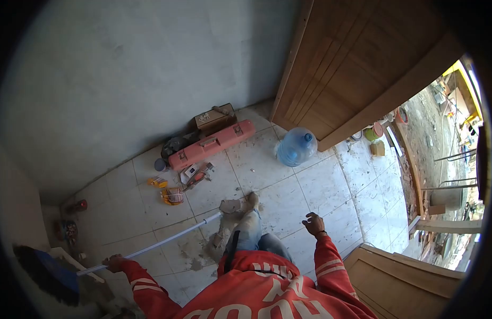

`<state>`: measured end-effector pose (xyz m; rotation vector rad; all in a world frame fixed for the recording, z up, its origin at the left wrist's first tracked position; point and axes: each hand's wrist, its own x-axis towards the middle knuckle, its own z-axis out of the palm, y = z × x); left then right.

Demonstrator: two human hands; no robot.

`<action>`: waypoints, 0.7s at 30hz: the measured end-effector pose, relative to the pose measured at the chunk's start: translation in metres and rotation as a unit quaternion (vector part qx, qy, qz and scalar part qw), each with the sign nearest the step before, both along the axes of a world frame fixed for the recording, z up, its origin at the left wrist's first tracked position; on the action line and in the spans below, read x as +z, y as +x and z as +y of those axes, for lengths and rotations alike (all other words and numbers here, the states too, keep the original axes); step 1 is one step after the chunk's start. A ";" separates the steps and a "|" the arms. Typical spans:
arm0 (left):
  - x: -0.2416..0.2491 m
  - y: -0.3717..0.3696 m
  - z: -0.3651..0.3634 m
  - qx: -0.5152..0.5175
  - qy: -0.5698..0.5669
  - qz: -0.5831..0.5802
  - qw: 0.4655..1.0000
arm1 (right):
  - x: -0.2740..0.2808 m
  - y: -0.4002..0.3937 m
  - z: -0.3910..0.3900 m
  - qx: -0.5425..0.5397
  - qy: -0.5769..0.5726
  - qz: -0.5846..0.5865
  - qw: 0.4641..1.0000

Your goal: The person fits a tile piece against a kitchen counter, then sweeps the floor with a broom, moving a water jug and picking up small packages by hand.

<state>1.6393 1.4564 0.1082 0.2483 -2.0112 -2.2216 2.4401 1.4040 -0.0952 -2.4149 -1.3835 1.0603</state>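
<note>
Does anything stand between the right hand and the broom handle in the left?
In this view, the jeans-clad legs lie between the right hand and the broom handle, which the left hand grips; depth is unclear.

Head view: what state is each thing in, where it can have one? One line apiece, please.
Left hand: closed around the broom's pole.
Broom: held slantwise.
Right hand: empty, fingers loosely curled.
Pink case: shut.
Large bottle: upright, blue-capped; fill level unclear.
Upper wooden door: open.
Tiled floor: dirty, smeared in places.
</note>
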 end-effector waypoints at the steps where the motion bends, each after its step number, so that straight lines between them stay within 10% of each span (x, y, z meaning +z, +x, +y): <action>1: 0.001 0.015 0.004 0.003 -0.015 0.000 1.000 | -0.007 0.019 0.022 -0.021 -0.018 0.001 1.000; 11: -0.060 0.217 -0.020 -0.163 -0.541 0.177 0.806 | -0.043 0.173 0.314 0.040 -0.063 -0.088 0.993; 15: -0.074 0.389 -0.034 -0.219 -0.596 -0.010 0.772 | -0.103 0.192 0.442 0.140 -0.120 -0.137 0.973; 17: -0.081 0.474 -0.054 -0.244 -0.725 -0.050 0.642 | -0.139 0.194 0.497 0.162 -0.178 -0.155 0.958; 21: -0.074 0.616 -0.078 -0.287 -0.767 -0.174 0.547 | -0.200 0.195 0.562 0.205 -0.274 -0.234 0.910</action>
